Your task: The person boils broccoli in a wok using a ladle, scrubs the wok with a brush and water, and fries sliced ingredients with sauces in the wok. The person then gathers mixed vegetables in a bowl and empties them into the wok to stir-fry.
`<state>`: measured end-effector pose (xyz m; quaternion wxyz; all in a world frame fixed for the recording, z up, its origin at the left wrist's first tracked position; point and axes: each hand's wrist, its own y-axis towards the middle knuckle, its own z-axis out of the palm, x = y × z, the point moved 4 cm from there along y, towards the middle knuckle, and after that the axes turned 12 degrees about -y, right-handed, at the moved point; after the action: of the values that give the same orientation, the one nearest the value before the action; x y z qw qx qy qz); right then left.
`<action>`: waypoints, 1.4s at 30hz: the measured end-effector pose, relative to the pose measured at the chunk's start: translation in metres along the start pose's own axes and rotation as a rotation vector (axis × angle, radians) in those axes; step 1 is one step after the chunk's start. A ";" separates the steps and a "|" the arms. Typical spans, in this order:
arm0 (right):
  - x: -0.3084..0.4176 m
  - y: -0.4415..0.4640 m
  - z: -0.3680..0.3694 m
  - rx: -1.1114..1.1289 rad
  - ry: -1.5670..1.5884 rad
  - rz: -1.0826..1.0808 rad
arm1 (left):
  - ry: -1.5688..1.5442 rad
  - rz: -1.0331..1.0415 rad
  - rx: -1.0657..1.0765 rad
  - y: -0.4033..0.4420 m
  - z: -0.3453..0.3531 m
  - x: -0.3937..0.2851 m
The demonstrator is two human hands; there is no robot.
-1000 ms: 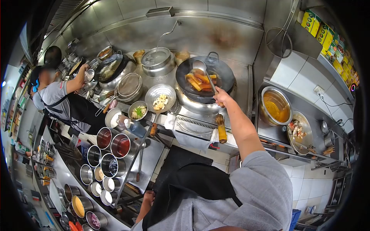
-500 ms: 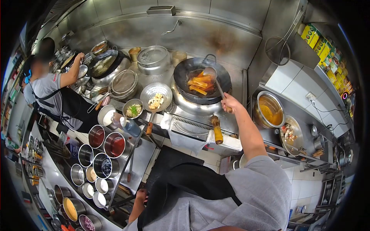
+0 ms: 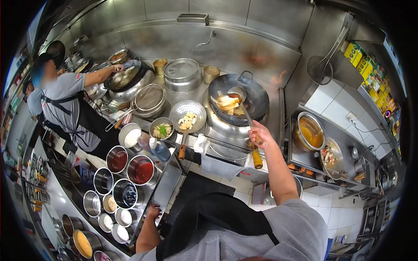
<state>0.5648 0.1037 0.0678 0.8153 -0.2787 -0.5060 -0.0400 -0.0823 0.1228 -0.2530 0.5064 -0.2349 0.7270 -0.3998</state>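
Perforated skimmer, one. Just right of it: wok, one; ladle, one. Left: red-sauce pots, two; bottles, seemingly two.

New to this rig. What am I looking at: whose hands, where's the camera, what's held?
No machine here: these are a person's bare hands. The only camera is worn on that person's head, looking forward and down. The right hand grips a ladle, its bowl beside strips in a wok. The left hand is low, near the pots; I can't tell if it holds anything. Left of the wok, a skimmer bears pale pieces. The figure at far left is a co-worker.
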 end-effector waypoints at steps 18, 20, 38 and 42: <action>0.010 -0.097 0.019 -0.113 -1.118 -0.122 | 0.315 -0.020 0.190 -0.003 -0.003 -0.023; -0.014 -0.077 -0.001 -0.111 -1.227 -0.145 | 0.278 -0.015 0.176 0.003 -0.009 -0.028; -0.016 0.072 0.008 -0.499 -1.670 0.198 | 0.241 -0.096 0.064 0.012 0.006 -0.015; -0.014 0.092 0.005 -0.516 -1.651 0.179 | 0.195 -0.106 0.036 0.021 -0.022 0.047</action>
<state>0.5859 0.1807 0.0195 0.0990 -0.4335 -0.8868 0.1260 -0.1191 0.1069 -0.2923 0.4157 -0.2240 0.7521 -0.4597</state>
